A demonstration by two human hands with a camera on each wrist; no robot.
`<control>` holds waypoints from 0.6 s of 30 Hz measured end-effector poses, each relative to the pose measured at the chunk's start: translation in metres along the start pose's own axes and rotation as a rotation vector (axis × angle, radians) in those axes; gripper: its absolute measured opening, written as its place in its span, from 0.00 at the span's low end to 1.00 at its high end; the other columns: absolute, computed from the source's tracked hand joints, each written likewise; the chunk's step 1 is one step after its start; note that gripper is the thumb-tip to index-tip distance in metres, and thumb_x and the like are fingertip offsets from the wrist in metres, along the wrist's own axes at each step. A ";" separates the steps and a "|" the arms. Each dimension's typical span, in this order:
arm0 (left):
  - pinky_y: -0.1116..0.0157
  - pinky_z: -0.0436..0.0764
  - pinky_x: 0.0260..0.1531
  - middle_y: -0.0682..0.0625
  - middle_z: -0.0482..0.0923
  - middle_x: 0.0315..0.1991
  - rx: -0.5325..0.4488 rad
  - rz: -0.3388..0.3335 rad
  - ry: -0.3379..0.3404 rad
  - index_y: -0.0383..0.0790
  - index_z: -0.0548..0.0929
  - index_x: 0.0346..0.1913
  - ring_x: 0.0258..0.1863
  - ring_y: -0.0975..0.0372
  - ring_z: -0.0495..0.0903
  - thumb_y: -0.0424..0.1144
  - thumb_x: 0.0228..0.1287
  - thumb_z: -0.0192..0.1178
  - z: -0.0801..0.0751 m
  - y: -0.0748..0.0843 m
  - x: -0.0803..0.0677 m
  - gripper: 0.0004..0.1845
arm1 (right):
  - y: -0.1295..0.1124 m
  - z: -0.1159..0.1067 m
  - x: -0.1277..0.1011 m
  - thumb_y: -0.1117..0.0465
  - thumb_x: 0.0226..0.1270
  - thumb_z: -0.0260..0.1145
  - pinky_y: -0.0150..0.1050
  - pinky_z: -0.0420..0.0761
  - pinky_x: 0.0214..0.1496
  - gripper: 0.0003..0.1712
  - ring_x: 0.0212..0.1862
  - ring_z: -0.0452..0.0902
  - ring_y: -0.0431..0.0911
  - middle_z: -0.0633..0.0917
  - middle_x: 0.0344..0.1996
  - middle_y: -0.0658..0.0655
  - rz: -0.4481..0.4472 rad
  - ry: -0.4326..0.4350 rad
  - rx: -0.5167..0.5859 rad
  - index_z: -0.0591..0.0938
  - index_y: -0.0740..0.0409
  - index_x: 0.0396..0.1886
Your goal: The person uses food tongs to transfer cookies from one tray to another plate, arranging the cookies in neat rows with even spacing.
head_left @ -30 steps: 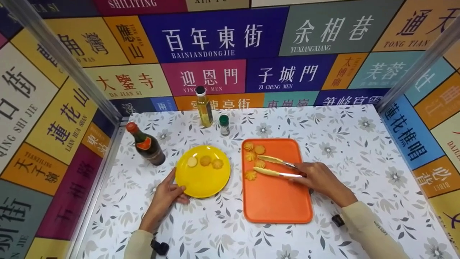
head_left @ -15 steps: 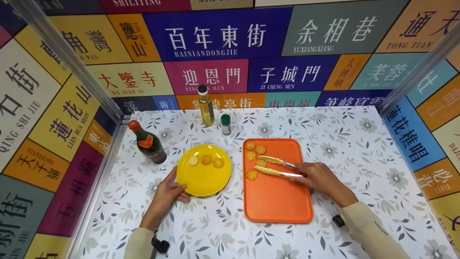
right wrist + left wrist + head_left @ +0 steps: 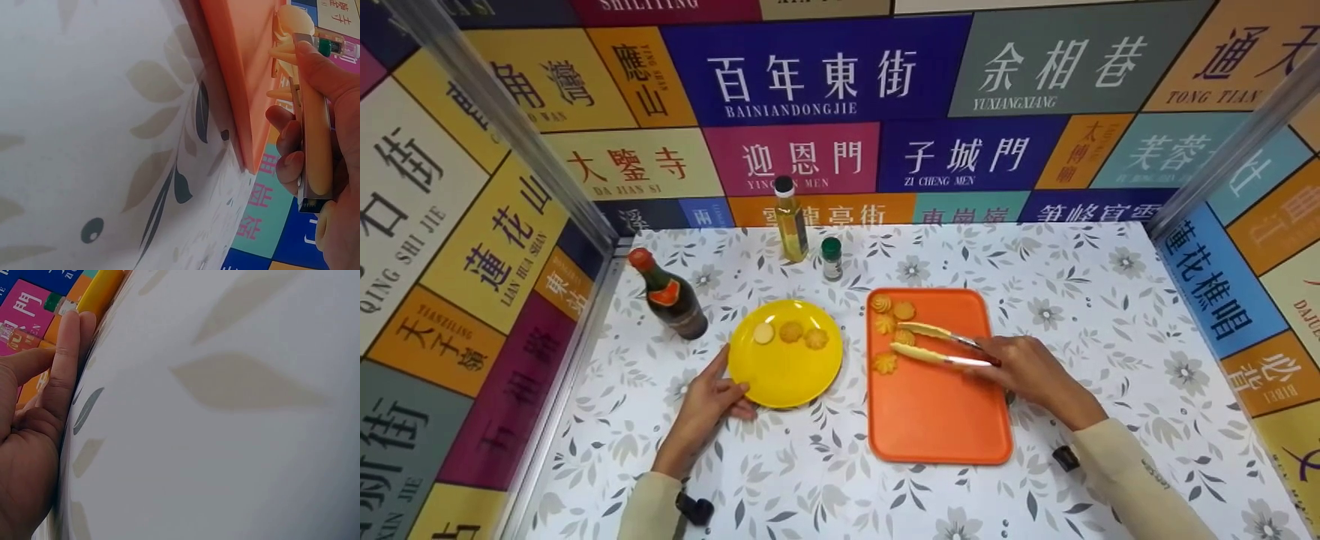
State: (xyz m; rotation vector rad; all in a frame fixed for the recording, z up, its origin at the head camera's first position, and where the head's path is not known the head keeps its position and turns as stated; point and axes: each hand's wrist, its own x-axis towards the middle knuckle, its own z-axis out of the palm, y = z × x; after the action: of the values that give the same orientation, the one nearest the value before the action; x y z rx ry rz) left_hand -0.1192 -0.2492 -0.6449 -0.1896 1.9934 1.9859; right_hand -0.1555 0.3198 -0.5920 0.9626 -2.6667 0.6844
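Observation:
In the head view my left hand [image 3: 709,401] holds the left rim of a yellow plate [image 3: 784,379], its thumb at the edge. Three cookies lie in a row on that plate: a pale smooth one [image 3: 763,333], a round brown one [image 3: 790,331] and a flower-shaped one [image 3: 816,339]. My right hand [image 3: 1024,371] grips a pair of tongs [image 3: 960,361] over an orange tray [image 3: 937,427]. The tongs' pale tips stand around a swirled cookie [image 3: 904,338]. Other cookies [image 3: 884,364] lie along the tray's left side. The right wrist view shows the tongs' handle [image 3: 318,146] between thumb and fingers.
A dark bottle with a red cap [image 3: 671,300] stands left of the plate. Behind the plate are an oil bottle [image 3: 791,229] and a green-capped shaker [image 3: 831,262]. Panels with large lettering [image 3: 810,75] enclose the table's back and sides.
The tongs' tips have drawn slightly closer together around the swirled cookie. My left hand stays at the plate. The head view has shifted a little.

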 end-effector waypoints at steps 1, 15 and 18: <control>0.52 0.95 0.40 0.29 0.88 0.40 0.001 -0.001 -0.001 0.58 0.52 0.91 0.32 0.43 0.92 0.34 0.82 0.65 0.000 0.000 0.000 0.46 | 0.000 0.000 0.000 0.52 0.62 0.87 0.37 0.80 0.28 0.19 0.26 0.77 0.40 0.82 0.24 0.46 0.002 0.000 0.002 0.90 0.60 0.42; 0.52 0.95 0.40 0.29 0.88 0.39 -0.007 0.018 0.000 0.54 0.51 0.92 0.32 0.44 0.92 0.34 0.81 0.67 0.000 0.000 0.000 0.47 | 0.002 0.001 -0.003 0.51 0.62 0.87 0.34 0.75 0.27 0.20 0.25 0.72 0.39 0.77 0.23 0.43 0.041 -0.040 0.001 0.89 0.59 0.41; 0.52 0.95 0.40 0.29 0.89 0.39 -0.006 0.006 0.004 0.55 0.52 0.92 0.32 0.44 0.92 0.35 0.81 0.66 0.000 0.000 0.000 0.47 | 0.002 0.001 -0.005 0.50 0.62 0.87 0.34 0.76 0.27 0.21 0.25 0.72 0.38 0.79 0.24 0.42 0.053 -0.044 0.005 0.90 0.59 0.44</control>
State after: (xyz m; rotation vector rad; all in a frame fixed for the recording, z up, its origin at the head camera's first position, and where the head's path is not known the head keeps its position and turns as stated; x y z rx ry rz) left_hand -0.1193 -0.2491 -0.6452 -0.1888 1.9927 1.9972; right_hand -0.1533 0.3231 -0.5951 0.9219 -2.7390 0.6891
